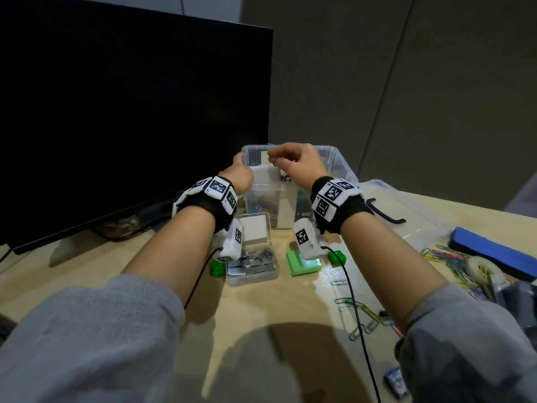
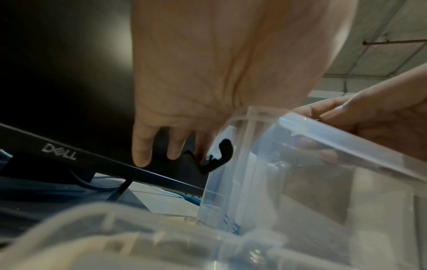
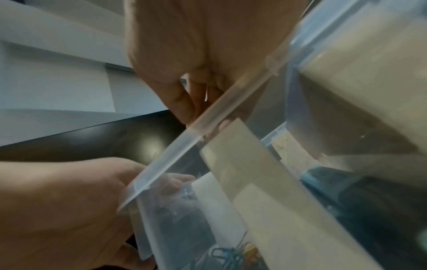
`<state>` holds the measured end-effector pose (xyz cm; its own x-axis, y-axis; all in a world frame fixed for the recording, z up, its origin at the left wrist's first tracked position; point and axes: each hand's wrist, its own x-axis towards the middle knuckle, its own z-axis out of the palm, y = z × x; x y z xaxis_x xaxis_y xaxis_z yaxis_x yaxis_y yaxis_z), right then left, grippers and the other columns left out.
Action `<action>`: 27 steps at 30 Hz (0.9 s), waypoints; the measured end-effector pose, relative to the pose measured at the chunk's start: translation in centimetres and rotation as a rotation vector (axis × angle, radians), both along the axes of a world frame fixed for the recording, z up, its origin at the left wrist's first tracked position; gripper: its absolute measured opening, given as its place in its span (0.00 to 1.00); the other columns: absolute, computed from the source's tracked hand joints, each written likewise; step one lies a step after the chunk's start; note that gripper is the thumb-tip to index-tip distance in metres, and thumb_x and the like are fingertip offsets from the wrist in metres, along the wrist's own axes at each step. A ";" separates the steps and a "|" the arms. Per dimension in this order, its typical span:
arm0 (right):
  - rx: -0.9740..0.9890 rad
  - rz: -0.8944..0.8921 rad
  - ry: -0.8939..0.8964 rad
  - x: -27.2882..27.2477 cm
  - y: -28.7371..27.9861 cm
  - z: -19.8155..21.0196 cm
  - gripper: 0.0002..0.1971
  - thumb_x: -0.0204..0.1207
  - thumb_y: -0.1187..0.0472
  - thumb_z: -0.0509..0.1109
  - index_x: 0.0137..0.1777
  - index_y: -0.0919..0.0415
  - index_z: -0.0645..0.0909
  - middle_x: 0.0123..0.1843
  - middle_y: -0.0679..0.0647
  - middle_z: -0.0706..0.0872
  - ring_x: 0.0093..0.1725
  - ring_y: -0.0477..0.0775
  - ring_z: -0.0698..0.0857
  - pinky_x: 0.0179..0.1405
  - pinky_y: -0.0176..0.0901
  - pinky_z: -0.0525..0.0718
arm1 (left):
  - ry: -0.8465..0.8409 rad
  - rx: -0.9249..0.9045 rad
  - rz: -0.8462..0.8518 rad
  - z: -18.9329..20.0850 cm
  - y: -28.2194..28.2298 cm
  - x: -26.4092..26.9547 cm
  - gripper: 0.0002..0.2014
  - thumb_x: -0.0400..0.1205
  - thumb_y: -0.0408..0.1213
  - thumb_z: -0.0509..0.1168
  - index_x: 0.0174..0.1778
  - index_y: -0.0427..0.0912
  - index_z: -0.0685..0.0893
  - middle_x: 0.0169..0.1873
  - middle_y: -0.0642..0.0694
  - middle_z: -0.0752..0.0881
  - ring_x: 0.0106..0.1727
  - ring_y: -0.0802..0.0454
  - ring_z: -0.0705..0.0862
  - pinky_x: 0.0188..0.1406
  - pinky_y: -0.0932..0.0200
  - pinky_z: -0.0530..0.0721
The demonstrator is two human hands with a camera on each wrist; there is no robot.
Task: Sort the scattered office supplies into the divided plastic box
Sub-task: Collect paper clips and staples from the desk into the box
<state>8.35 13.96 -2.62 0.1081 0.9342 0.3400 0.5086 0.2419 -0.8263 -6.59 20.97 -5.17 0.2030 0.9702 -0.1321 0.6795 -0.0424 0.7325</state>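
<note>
The brand name "DELL" is printed in silver letters on the lower bezel of the black monitor (image 2: 69,160), as seen in the left wrist view. Black-and-white square coded markers are carried on the wrist bands (image 1: 334,196); no letters or numbers can be read on them.

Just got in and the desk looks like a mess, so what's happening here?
A person is sorting office supplies into a clear divided box standing by the monitor. The left hand grips the box's left rim, while the right hand is over the box with fingers curled, seemingly handling a divider. Coloured paper clips already sit in one compartment. More paper clips, a case of staples and a green block wait on the table.
</note>
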 end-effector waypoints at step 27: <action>-0.966 0.299 -1.189 3.2 -17.0 -0.6 0.49 0.54 0.40 0.85 0.73 0.53 0.65 0.68 0.48 0.75 0.56 0.50 0.76 0.49 0.46 0.78 | 0.195 0.081 0.044 0.7 0.5 1.0 0.29 0.88 0.42 0.53 0.85 0.48 0.51 0.73 0.27 0.73 0.68 0.28 0.77 0.68 0.36 0.77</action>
